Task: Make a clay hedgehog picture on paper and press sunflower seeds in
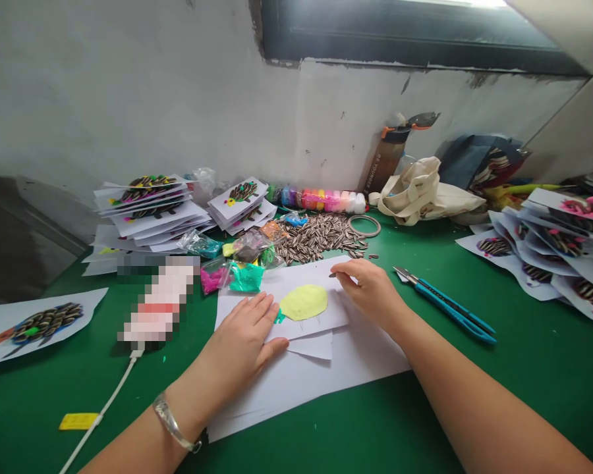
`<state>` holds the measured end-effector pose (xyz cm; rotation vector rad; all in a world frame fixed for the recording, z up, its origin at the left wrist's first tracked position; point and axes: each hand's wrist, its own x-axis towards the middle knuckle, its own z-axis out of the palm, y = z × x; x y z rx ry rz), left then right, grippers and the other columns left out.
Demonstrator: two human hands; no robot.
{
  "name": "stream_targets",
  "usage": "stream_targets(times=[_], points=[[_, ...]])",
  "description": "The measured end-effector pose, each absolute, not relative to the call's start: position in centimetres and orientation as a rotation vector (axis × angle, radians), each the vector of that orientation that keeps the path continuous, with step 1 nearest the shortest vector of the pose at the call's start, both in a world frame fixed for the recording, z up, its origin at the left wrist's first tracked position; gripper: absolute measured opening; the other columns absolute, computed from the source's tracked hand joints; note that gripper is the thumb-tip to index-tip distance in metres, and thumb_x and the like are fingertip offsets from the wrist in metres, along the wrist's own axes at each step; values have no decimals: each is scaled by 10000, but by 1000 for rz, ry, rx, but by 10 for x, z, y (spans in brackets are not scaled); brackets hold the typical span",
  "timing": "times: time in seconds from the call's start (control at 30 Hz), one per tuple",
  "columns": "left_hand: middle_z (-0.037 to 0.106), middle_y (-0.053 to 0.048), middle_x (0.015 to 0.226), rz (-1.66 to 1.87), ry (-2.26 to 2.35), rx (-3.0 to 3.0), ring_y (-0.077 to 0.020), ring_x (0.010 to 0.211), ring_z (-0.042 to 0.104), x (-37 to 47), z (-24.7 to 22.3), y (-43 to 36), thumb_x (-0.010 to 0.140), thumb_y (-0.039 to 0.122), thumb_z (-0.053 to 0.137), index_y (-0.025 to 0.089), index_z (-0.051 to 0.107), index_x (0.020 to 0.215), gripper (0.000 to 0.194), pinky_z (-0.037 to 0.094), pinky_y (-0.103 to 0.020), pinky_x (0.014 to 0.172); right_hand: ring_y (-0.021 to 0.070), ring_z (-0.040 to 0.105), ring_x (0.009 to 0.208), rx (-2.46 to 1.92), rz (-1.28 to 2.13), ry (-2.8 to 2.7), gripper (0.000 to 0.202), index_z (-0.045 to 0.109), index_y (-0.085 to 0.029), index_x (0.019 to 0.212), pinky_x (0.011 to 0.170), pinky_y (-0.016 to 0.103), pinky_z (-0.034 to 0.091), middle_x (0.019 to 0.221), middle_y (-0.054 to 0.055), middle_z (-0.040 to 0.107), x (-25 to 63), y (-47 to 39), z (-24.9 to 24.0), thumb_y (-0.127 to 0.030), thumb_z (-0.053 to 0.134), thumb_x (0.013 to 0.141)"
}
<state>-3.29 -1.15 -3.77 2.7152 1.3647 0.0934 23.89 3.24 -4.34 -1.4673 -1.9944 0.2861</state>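
Note:
My left hand lies flat with outstretched fingers on a white paper card, its fingertips at a small green clay patch. On that card is a flattened oval of pale yellow clay, with short pencil lines below it. Just right of the oval, my right hand pinches a small dark sunflower seed between thumb and forefinger. Larger white sheets lie under the card. Behind it spreads a pile of striped sunflower seeds, beside plastic bags of coloured clay.
Blue scissors and a utility knife lie to the right. Stacked seed pictures stand at left and right. A tape ring, bottle, cloth bag and row of clay tubs line the back. A white cable runs left.

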Motion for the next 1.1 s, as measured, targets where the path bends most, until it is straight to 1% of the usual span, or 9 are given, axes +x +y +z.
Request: stream_targets(times=[0.07, 0.2, 0.47, 0.6, 0.7, 0.8, 0.93, 1.03, 1.1], points=[[427, -180, 1447, 102, 1355, 2690, -315, 1350, 384, -32, -37, -12, 914, 452, 486, 85, 499, 1353, 573, 335, -501, 1111, 198, 628, 857, -1504, 283, -1993, 226, 711, -211, 921, 791, 310, 451, 904, 44, 722, 240, 34, -46, -123, 513, 853], [379, -156, 1485, 125, 1344, 2643, -283, 1380, 338, -32, -36, -14, 925, 435, 466, 108, 401, 1421, 598, 309, -474, 1131, 189, 633, 878, -1640, 259, -2009, 234, 711, -219, 933, 788, 280, 446, 943, 37, 724, 242, 38, -52, -138, 504, 860], [342, -149, 1507, 31, 1330, 2629, -282, 1401, 293, -33, -34, -11, 937, 443, 434, 132, 408, 1421, 576, 279, -484, 1139, 199, 599, 883, -1774, 179, -2130, 254, 722, -223, 920, 765, 271, 410, 890, 56, 695, 242, 43, -56, -154, 482, 872], [337, -152, 1510, 82, 1316, 2596, -283, 1404, 284, -32, -30, -13, 934, 426, 455, 130, 354, 1447, 601, 281, -495, 1138, 206, 586, 881, -1781, 113, -2178, 255, 730, -229, 905, 752, 275, 397, 886, 66, 670, 242, 43, -59, -182, 480, 881], [363, -174, 1494, 163, 1288, 2606, -295, 1390, 315, -32, -31, -16, 925, 423, 485, 121, 334, 1454, 628, 306, -498, 1127, 210, 586, 879, -1775, 46, -2219, 249, 729, -230, 899, 751, 283, 397, 881, 68, 658, 243, 43, -62, -208, 481, 884], [432, -186, 1450, 312, 1284, 2668, -312, 1353, 382, -33, -33, -17, 924, 420, 489, 123, 437, 1398, 562, 380, -487, 1086, 218, 588, 879, -1729, 11, -2224, 238, 721, -213, 911, 761, 297, 402, 899, 78, 656, 243, 42, -63, -217, 485, 879], [618, -158, 1267, 611, 1290, 2731, -275, 1207, 551, -35, -28, -16, 945, 362, 455, 126, 596, 1236, 401, 463, -438, 1021, 225, 583, 903, -1597, 2, -2147, 236, 699, -193, 943, 786, 310, 409, 942, 88, 658, 237, 36, -56, -199, 473, 880], [699, -130, 1112, 646, 1419, 2677, -260, 1081, 626, -37, -14, -3, 944, 310, 449, 143, 657, 1133, 327, 495, -424, 966, 209, 586, 845, -1499, 105, -2156, 225, 683, -202, 931, 757, 303, 415, 884, 71, 657, 229, 28, -49, -204, 462, 888], [703, -133, 1097, 620, 1534, 2611, -271, 1059, 631, -38, -5, 14, 928, 310, 468, 144, 674, 1099, 315, 489, -428, 956, 195, 585, 800, -1469, 183, -2181, 224, 676, -210, 917, 732, 293, 414, 846, 59, 651, 224, 24, -45, -194, 454, 891]])
